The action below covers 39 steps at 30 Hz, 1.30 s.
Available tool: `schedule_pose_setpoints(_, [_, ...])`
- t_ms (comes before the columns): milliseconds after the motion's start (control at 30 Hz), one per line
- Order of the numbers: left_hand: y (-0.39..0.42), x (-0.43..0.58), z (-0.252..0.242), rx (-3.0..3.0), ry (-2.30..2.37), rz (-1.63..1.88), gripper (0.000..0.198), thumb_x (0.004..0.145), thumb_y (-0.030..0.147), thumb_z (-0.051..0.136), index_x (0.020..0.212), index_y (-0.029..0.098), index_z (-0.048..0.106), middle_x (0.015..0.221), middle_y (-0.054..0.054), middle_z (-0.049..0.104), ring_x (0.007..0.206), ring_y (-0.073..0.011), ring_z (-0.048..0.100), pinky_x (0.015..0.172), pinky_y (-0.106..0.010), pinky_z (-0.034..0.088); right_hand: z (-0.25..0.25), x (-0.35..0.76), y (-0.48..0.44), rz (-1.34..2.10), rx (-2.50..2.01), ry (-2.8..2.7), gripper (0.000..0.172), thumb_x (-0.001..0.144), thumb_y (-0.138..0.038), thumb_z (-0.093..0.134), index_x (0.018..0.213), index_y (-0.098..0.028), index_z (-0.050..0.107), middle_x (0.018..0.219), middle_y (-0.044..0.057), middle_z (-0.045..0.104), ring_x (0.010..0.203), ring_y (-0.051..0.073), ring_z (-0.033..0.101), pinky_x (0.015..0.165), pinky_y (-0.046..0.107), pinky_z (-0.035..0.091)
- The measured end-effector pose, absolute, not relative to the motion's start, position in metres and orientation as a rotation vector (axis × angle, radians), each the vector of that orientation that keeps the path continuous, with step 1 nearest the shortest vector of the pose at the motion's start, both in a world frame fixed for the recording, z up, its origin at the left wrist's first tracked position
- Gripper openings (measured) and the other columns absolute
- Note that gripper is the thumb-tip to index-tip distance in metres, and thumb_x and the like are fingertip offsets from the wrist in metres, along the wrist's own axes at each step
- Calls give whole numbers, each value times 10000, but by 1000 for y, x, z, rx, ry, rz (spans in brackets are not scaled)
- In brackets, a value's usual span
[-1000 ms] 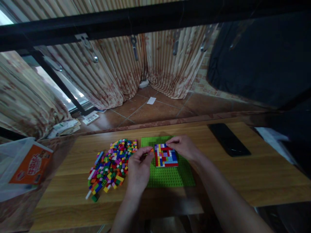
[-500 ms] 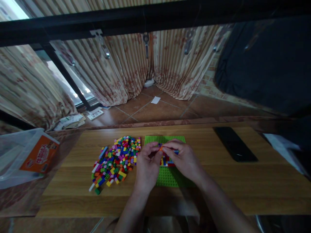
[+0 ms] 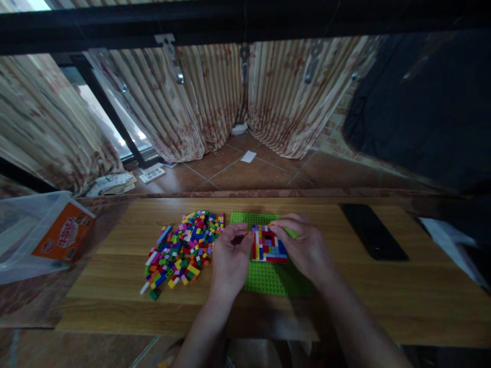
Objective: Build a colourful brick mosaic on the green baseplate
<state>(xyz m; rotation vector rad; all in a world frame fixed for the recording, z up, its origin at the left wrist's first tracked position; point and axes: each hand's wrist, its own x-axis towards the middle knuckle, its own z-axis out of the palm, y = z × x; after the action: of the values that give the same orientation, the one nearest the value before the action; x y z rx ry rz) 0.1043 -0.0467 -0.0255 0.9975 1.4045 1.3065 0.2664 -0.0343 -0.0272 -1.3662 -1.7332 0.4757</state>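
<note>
A green studded baseplate [image 3: 268, 281] lies on the wooden table, bearing a block of colourful bricks [image 3: 269, 244] in red, blue, white and yellow. My left hand [image 3: 233, 258] is at the left side of the bricks, thumb and fingertips pinched on a small orange brick [image 3: 250, 233]. Over the upper right of the bricks, my right hand [image 3: 303, 245] pinches another small orange piece [image 3: 270, 224] between thumb and finger. To the left of my left hand spreads a pile of loose mixed bricks [image 3: 187, 245].
A black phone [image 3: 373, 231] lies on the right of the wooden table [image 3: 126, 317]. At the far left stands a clear plastic box [image 3: 23, 255] with an orange label. Papers [image 3: 111, 184] rest on the floor near the curtains [image 3: 215, 102].
My hands have moved apart, the right one going right, and more of the brick block shows between them. An orange piece now shows at each hand. The camera view has shifted slightly.
</note>
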Motion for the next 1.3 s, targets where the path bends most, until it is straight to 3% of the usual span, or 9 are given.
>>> schedule_pose_setpoints(233, [-44, 96, -32, 1004, 1409, 1301, 220, 682, 170, 699, 898, 142, 673, 779, -32, 685, 708, -143, 625, 678, -249, 475, -37, 295, -27, 668, -1482, -1681, 143, 805, -329, 636, 776, -230, 735, 830, 26, 723, 796, 188, 658, 756, 319, 483])
schedule_pose_setpoints(633, [-46, 96, -30, 1013, 1389, 1293, 182, 695, 169, 690, 873, 136, 677, 788, -38, 690, 710, -145, 625, 678, -251, 477, -38, 285, -24, 507, -1529, -1899, 193, 866, -300, 558, 820, -229, 731, 853, 43, 701, 824, 197, 634, 783, 337, 458])
schedule_pose_setpoints(1300, [-46, 92, -31, 1029, 1376, 1282, 167, 717, 159, 659, 883, 141, 662, 824, -40, 681, 746, -145, 622, 707, -258, 479, -31, 279, -22, 460, -1630, -1983, 191, 847, -259, 553, 809, -222, 737, 852, 40, 707, 772, 192, 644, 745, 324, 460])
